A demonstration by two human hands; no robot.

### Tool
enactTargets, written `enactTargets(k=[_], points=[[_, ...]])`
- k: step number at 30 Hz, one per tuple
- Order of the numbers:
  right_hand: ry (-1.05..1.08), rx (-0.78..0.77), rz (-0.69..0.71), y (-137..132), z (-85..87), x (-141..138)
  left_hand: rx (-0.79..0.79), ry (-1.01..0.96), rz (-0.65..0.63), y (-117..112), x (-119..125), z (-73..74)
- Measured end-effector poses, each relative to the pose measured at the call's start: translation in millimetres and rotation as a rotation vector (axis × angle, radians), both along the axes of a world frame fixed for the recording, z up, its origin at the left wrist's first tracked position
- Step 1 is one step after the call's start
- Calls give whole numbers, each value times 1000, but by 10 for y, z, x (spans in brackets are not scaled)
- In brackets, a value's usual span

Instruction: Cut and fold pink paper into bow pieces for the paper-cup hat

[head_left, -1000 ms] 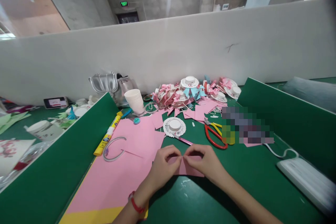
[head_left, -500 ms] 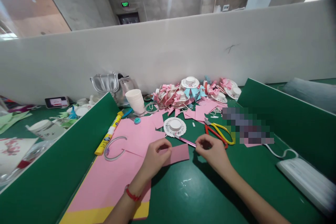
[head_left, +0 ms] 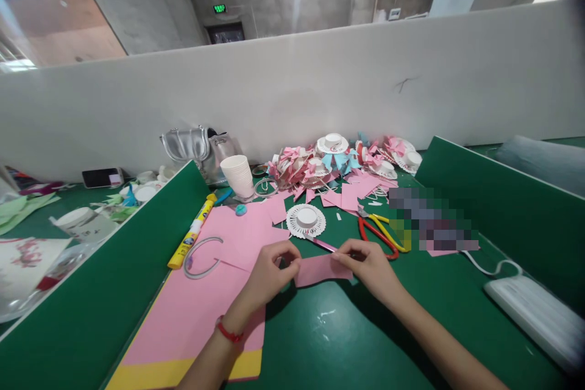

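Note:
A small rectangle of pink paper (head_left: 319,272) is stretched between my two hands above the green table. My left hand (head_left: 273,269) pinches its left end between thumb and finger. At the other end, my right hand (head_left: 364,262) grips the paper near its upper right edge. Just behind the paper lies a slim pink pen-like tool (head_left: 321,244), its right end close to my right fingertips. A little white paper hat with a fringed brim (head_left: 306,220) sits beyond it. Under my left forearm are large pink sheets (head_left: 196,311).
Scissors with red and yellow handles (head_left: 381,233) lie right of my right hand. A yellow glue stick (head_left: 192,231), a grey ring (head_left: 201,259) and stacked paper cups (head_left: 237,175) are at left. Finished paper hats (head_left: 333,145) pile up behind. Green dividers (head_left: 516,213) flank both sides.
My right hand has moved slightly left and taken hold of the pink paper's right end. The left hand keeps its pinch, and the paper now bends a little between them.

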State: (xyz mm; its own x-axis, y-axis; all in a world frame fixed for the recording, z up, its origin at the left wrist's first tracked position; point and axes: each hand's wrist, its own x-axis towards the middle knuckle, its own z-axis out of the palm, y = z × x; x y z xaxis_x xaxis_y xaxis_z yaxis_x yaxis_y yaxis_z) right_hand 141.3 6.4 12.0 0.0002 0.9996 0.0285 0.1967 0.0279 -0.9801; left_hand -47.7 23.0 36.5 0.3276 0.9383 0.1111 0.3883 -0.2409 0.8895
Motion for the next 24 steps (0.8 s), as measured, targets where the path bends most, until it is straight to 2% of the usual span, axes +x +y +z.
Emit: enactTargets(k=[5,8,9,11,12,14,16,17,19,21,22,24], points=[[-129,121,-177,13,-21,42,-33,-82,136,83,-117,15],[-238,359,-238,-38,-16,11,-103,-132,178,59,-35,-19],[-297,465,-186,-68,-9,-11,-147,-150,161,36,20,-38],[-441,663,38,-140,13,-67,-225,-180,110,-19,137,-83],[-513,732,182,-176,25,-97,-279,-236,97,-45,187,-107],[-592,785,404,-232,45,-146,-287,-283,124,-78,248,-147],[-568,767,427,-249,46,-170,-260,-286,153,-85,257,-170],[-525,744,356,-241,39,-170,-242,-277,161,-83,250,-173],[-407,650,107,-198,12,-158,-204,-261,184,-78,232,-166],[-254,421,-86,-142,-14,-143,-157,-238,221,-87,227,-150],[-160,260,-85,-119,-21,-140,-130,-224,248,-99,231,-144],[33,-51,77,-94,-26,-149,-63,-185,307,-131,247,-145]])
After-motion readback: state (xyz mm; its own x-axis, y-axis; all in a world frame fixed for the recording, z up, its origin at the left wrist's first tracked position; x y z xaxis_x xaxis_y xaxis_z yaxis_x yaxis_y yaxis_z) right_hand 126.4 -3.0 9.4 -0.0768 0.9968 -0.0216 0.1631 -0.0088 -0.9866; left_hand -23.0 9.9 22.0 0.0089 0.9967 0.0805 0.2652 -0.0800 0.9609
